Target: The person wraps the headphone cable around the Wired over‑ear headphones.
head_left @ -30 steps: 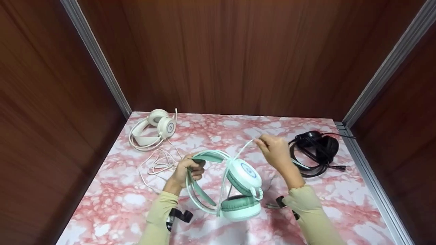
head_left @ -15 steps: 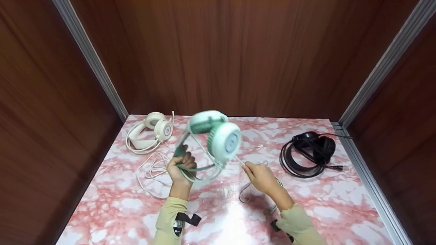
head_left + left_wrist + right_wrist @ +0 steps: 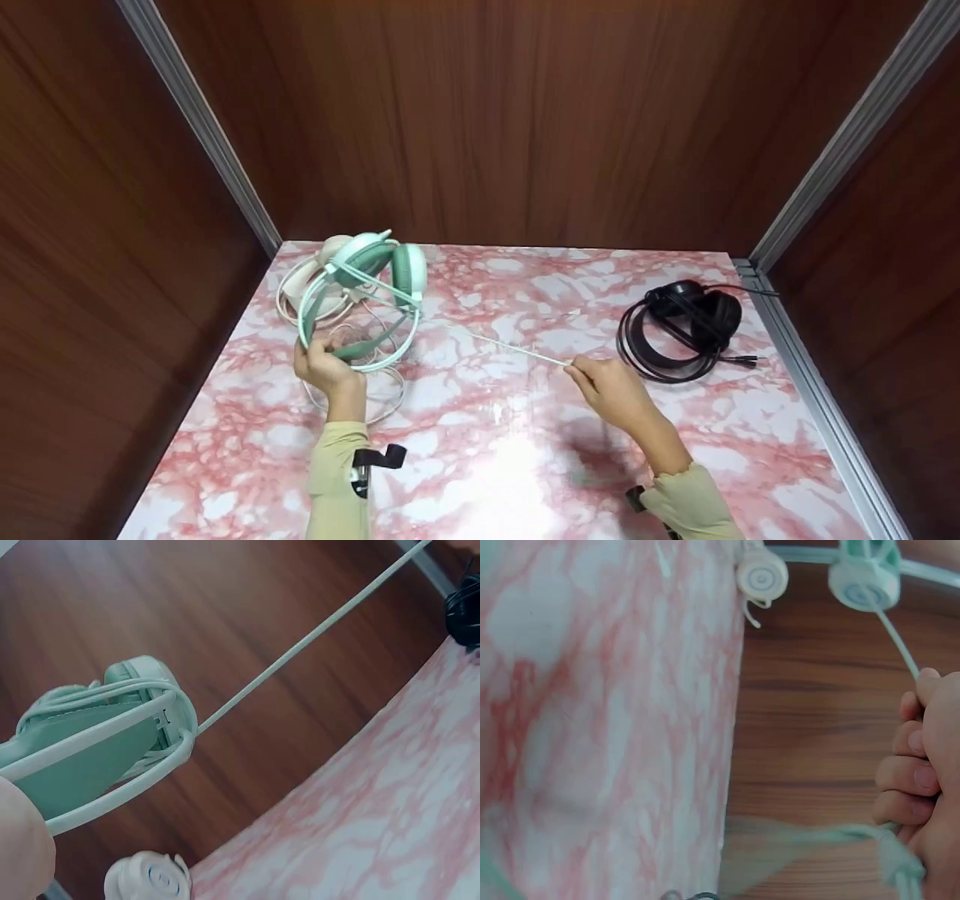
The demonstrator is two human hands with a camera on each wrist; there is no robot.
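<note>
The green headset (image 3: 407, 276) is held above the counter (image 3: 457, 420), its band clamped in the left grip (image 3: 328, 369); its cable (image 3: 520, 349) is pinched in the right grip (image 3: 611, 394). Some cable is already looped around the headset; the straight span apparently remains to be wound.

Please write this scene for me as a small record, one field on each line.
Left hand: grips the headband of the mint-green headset
Right hand: holds the mint-green cable, which runs straight from that headset
Green headset position: lifted above the table
Partly hidden behind it, in the head view: white headset
Right side of table: black headset
Table pattern: red-and-white marbled
</note>
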